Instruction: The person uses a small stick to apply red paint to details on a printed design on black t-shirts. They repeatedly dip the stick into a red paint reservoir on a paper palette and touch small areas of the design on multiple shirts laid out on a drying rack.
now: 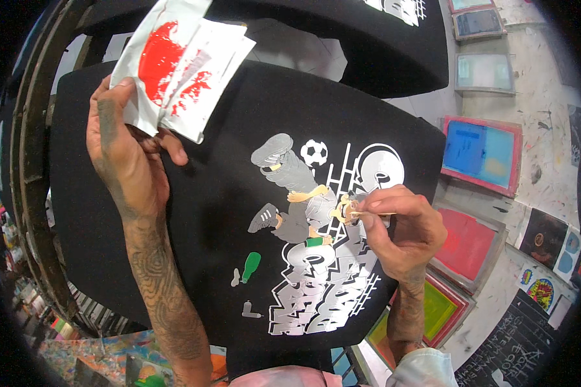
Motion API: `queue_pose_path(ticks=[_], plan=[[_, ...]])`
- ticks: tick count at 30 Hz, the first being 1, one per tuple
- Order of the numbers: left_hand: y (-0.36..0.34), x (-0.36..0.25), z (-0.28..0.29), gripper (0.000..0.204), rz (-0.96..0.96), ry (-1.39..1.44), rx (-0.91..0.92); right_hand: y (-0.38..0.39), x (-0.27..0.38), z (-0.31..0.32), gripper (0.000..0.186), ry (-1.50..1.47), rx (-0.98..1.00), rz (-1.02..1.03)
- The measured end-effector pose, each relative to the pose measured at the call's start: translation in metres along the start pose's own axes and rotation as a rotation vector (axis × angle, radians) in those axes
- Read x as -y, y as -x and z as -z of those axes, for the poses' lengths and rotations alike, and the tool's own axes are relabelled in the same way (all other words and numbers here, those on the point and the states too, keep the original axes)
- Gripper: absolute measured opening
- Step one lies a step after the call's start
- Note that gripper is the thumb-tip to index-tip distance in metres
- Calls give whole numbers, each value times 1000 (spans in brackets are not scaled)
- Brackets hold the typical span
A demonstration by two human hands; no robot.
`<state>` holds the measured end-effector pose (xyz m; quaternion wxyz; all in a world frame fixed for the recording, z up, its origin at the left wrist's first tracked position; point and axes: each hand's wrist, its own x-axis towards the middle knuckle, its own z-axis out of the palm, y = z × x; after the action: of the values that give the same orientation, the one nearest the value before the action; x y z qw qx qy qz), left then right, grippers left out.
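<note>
A folded piece of white paper (229,55), smeared with red paint (156,61), is pinched in my left hand (126,151) at the upper left. My right hand (407,229) grips a thin pale stick (379,213) between thumb and fingertips. Its tip is at the face of a printed cartoon figure (303,213), and whether it touches the cloth I cannot tell. The figure lies on black fabric (206,193) stretched over a flat board. White lettering (303,284), a printed football (314,153) and a green printed bottle (250,266) surround it; my fingers cover some of the print.
Framed printing screens line the right side, including a blue one (478,155) and a red one (461,242). Another black-covered board (394,58) stands beyond, with part of a white print. Dark rails (35,142) curve along the left.
</note>
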<state>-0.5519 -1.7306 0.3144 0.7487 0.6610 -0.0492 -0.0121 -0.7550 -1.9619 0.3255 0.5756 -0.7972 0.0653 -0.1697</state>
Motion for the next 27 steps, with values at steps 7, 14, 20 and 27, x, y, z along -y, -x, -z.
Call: queue_pose_path(ticks=[7, 14, 20, 27], plan=[[0, 2, -1, 52, -28, -71, -45, -1, -5, -1, 26, 51, 15, 26], [1, 2, -4, 53, -54, -68, -29, -2, -9, 1, 25, 71, 42, 49], [1, 3, 0, 53, -43, -83, -28, -2, -8, 1, 25, 77, 53, 34], [1, 2, -3, 54, -45, -58, -32, -3, -8, -1, 24, 87, 45, 40]])
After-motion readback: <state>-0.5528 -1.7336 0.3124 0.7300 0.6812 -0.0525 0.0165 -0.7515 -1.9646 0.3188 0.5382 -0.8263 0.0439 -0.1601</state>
